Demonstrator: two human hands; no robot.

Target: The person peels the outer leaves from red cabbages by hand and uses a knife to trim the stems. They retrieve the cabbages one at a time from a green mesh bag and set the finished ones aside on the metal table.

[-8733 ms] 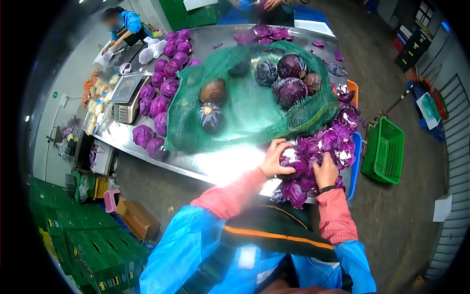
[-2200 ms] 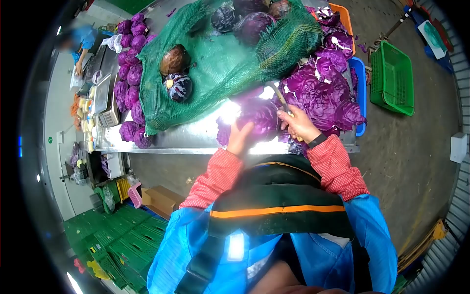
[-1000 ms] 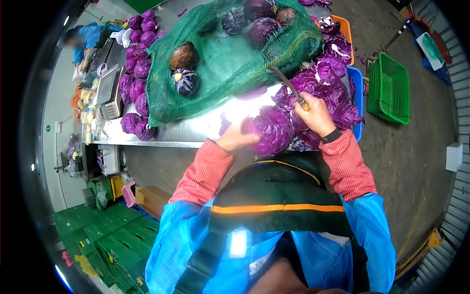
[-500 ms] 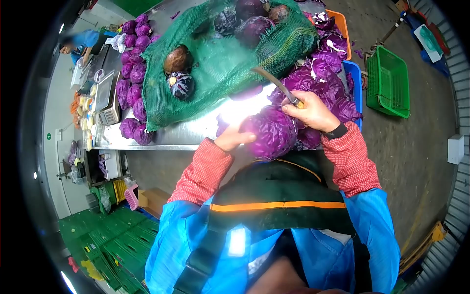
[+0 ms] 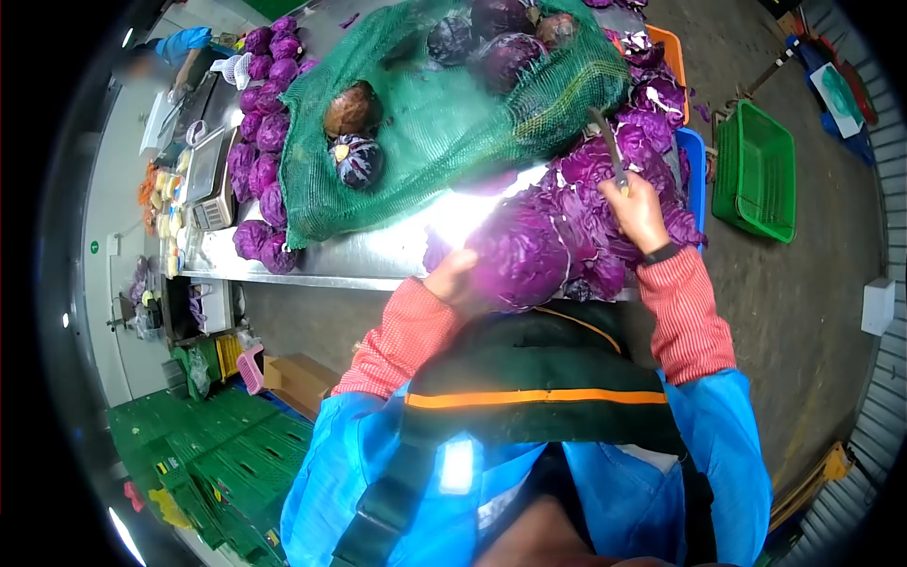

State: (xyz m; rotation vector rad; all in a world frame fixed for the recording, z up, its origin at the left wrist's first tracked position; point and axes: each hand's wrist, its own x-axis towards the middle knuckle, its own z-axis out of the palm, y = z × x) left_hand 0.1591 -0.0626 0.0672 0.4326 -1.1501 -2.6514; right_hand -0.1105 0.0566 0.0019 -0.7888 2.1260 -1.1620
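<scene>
My left hand (image 5: 456,281) is closed around the left side of a red cabbage (image 5: 520,257) at the table's front edge; its lower fingers are hidden and a little blurred. In my right hand (image 5: 640,214) is a knife (image 5: 608,144) with a curved blade, gripped by its handle, the blade pointing up and away from me. Loose purple cabbage leaves (image 5: 588,175) are heaped beside and behind the cabbage, under my right hand. A green mesh sack (image 5: 425,142) lies beyond, with several dark, untrimmed cabbages (image 5: 510,59) on it.
Red cabbages (image 5: 269,132) line the table's left side beside a scale (image 5: 210,184). Blue (image 5: 696,180) and orange (image 5: 669,45) crates stand along the right edge. A green crate (image 5: 756,170) sits on the floor at right. Another person (image 5: 184,42) is at the far left.
My right hand has moved right and slightly down with the knife, away from the cabbage, and the blade now points more upright. My left hand stays at the cabbage's left side.
</scene>
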